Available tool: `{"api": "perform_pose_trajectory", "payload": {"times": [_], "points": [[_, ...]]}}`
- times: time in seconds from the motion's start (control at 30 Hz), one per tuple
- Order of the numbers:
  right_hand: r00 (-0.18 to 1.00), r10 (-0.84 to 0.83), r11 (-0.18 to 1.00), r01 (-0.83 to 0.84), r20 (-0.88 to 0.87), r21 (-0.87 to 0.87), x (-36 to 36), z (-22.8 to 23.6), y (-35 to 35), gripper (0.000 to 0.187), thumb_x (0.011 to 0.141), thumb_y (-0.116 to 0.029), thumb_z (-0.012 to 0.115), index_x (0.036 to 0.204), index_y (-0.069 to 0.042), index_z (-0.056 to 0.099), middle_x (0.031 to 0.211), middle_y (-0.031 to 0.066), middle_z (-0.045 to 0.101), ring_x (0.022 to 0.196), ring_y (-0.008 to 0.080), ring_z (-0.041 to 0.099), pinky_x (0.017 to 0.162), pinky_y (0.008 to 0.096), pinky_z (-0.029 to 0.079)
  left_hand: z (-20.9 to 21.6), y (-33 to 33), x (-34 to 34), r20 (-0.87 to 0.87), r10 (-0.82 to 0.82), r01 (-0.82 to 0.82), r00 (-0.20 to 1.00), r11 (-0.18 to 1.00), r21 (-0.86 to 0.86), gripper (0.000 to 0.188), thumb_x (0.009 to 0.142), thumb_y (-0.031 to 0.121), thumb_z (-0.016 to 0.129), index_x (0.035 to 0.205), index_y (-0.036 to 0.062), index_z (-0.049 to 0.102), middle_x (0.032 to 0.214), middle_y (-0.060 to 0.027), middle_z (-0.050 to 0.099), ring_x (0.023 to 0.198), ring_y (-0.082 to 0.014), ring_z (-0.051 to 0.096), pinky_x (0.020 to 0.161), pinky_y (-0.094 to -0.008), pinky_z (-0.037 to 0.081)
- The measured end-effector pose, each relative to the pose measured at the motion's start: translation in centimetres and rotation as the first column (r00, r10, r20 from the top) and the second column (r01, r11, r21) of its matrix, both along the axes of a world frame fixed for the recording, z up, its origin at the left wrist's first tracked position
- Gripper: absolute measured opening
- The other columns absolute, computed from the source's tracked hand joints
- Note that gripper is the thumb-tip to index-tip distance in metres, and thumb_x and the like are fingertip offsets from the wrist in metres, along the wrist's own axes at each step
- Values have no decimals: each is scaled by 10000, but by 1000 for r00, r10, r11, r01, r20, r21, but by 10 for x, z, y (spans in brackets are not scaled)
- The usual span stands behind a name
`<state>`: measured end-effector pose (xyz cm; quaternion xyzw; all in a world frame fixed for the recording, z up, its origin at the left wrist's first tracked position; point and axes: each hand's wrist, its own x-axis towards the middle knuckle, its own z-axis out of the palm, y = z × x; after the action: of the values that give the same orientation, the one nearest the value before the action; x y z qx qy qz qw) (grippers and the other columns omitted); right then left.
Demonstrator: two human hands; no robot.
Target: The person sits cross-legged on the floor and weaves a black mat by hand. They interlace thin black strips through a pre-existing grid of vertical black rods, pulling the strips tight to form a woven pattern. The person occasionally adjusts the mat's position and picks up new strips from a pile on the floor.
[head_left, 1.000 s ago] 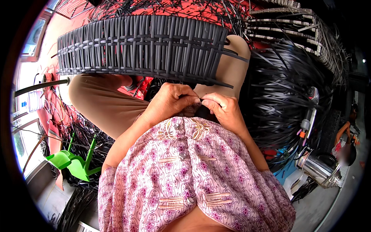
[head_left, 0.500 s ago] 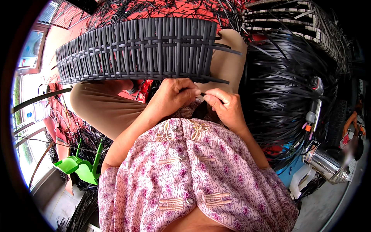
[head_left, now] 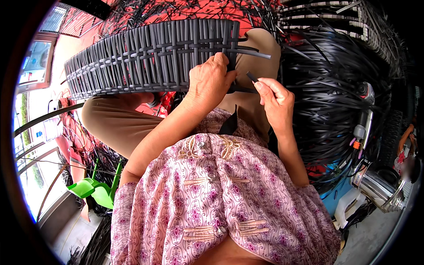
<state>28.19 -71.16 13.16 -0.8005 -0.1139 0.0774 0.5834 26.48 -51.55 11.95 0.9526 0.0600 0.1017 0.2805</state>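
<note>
A long curved panel of dark grey woven wicker (head_left: 145, 62) lies across my knees. My left hand (head_left: 208, 80) is closed around its right end, with the fingers over the upright canes and the thumb toward the lower edge. Just right of that end, my right hand (head_left: 277, 99) pinches a short dark strip (head_left: 251, 77) between thumb and fingertips, pointing up and left toward the panel. Two loose cane ends (head_left: 260, 54) stick out past the panel's right edge. Part of its lower right corner is hidden behind my left hand.
A big heap of black strips (head_left: 327, 97) fills the right side. Beside it lie a grey tool (head_left: 365, 115) and a shiny metal cup (head_left: 375, 183). Green plastic scoops (head_left: 95, 190) are at left. A pale woven frame (head_left: 327, 17) stands at the far right.
My hands were together over my lap, pinching something small. The left has moved up onto the panel's right end; the right has moved up and right with the strip.
</note>
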Motion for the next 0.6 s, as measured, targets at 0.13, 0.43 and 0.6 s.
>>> {"api": "perform_pose_trajectory", "payload": {"times": [0.13, 0.43, 0.6], "points": [[999, 33, 999, -33, 26, 0, 12, -1, 6, 177, 964, -158, 705, 995, 15, 726, 629, 44, 605, 550, 76, 546, 525, 258, 440, 0, -3, -1, -28, 26, -27, 999, 999, -44, 347, 840, 270, 790, 995, 18, 609, 761, -130, 690, 742, -316, 702, 661, -411, 537], [993, 116, 993, -117, -38, -32, 33, -15, 15, 200, 958, -200, 715, 988, -3, 734, 622, 52, 591, 550, 92, 549, 527, 287, 452, -3, -4, -1, -75, 79, -97, 994, 960, -263, 265, 849, 139, 733, 1029, -22, 624, 801, -159, 721, 761, -307, 722, 705, -385, 566], [984, 177, 982, -178, -25, -64, 42, -32, 21, 178, 934, -184, 717, 979, -13, 739, 677, 134, 651, 585, 175, 605, 588, 338, 492, -1, 1, 0, -99, 70, -99, 993, 941, -323, 272, 853, 113, 745, 1051, -40, 639, 817, -151, 731, 742, -224, 727, 692, -333, 564]]}}
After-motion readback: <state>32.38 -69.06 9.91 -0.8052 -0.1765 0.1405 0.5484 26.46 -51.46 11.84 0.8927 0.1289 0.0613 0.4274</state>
